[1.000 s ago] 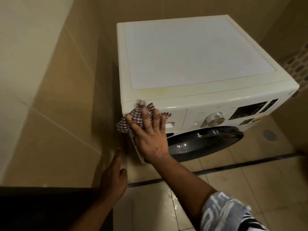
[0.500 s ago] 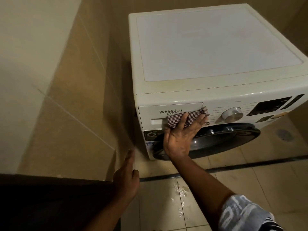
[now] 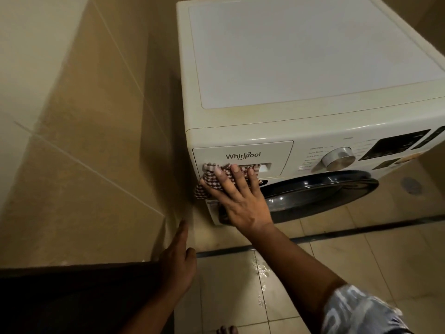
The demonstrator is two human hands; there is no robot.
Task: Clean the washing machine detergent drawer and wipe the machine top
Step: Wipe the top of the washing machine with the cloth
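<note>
A cream front-loading washing machine [image 3: 313, 56] stands against the tiled wall. Its detergent drawer front [image 3: 243, 154] at the upper left of the panel is closed and carries the brand name. My right hand [image 3: 237, 196] lies flat with straight fingers, pressing a red-and-white checked cloth [image 3: 212, 179] against the drawer's lower left part and handle recess. My left hand [image 3: 177, 263] hangs below the machine's left corner, fingers loose, holding nothing. The machine's flat white top is bare.
A silver dial [image 3: 338, 157] and dark display [image 3: 397, 144] sit right of the drawer, above the dark round door [image 3: 320, 191]. A beige tiled wall [image 3: 84, 141] closes the left. Water drops [image 3: 261, 268] lie on the floor tiles, with a drain [image 3: 410, 185] at right.
My right hand swept the cloth from the drawer's left end to its right end, then back to the lower left. The view moved closer. My left hand stayed low.
</note>
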